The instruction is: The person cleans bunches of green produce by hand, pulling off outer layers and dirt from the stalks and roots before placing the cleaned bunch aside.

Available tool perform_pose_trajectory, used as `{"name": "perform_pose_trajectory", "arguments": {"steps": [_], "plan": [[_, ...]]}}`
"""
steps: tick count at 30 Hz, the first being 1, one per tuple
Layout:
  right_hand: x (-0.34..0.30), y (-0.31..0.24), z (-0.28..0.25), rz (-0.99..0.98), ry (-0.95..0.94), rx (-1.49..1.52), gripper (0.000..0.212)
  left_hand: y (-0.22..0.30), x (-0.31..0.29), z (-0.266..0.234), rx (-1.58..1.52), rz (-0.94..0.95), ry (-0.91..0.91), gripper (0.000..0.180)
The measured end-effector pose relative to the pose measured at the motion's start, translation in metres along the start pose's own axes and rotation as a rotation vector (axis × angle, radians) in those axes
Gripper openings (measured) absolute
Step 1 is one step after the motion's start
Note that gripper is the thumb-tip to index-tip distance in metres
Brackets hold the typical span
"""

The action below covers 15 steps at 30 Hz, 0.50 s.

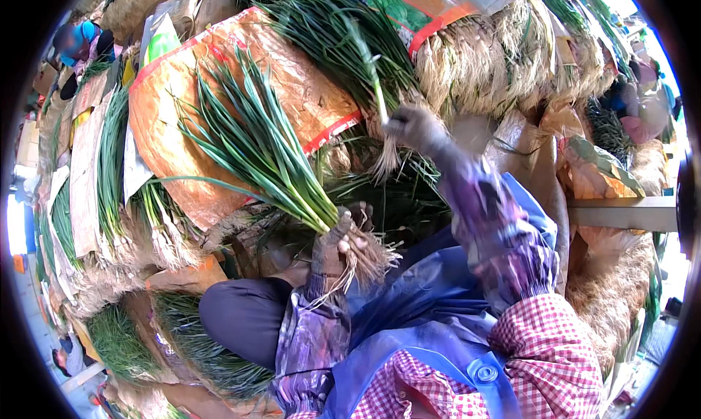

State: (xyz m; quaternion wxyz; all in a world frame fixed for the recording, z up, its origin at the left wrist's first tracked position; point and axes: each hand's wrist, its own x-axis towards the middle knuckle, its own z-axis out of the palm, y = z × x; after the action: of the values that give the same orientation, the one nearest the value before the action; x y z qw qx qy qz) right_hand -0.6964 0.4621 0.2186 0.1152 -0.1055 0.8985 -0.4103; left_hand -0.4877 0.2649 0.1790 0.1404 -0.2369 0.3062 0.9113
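My left hand, in a dirty glove, is closed round the white lower stalks of a bunch of green onions. Their green leaves fan up and to the left, and pale bulbs with stringy roots stick out beneath the fist. Further up and to the right, my gloved right hand pinches a single green onion near its white base. Its roots hang below the fingers, and its top is smeared by motion. Behind it lies a dark green heap of onions.
An orange woven sheet with a red edge lies beyond the bunch. Bundles with pale roots are stacked at the far right. More green onions stand at the left. A metal bar juts in at right. Other people sit farther off.
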Motion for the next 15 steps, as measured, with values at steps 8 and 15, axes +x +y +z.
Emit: {"name": "perform_pose_trajectory", "arguments": {"steps": [8, 15], "plan": [[-0.102, -0.024, 0.062, 0.09, -0.122, 0.211, 0.017, -0.011, -0.001, -0.004, -0.054, -0.036, 0.149, 0.012], [-0.045, -0.074, 0.085, -0.042, -0.134, -0.627, 0.043, -0.022, -0.015, 0.007, 0.139, 0.17, 0.226, 0.022]]}}
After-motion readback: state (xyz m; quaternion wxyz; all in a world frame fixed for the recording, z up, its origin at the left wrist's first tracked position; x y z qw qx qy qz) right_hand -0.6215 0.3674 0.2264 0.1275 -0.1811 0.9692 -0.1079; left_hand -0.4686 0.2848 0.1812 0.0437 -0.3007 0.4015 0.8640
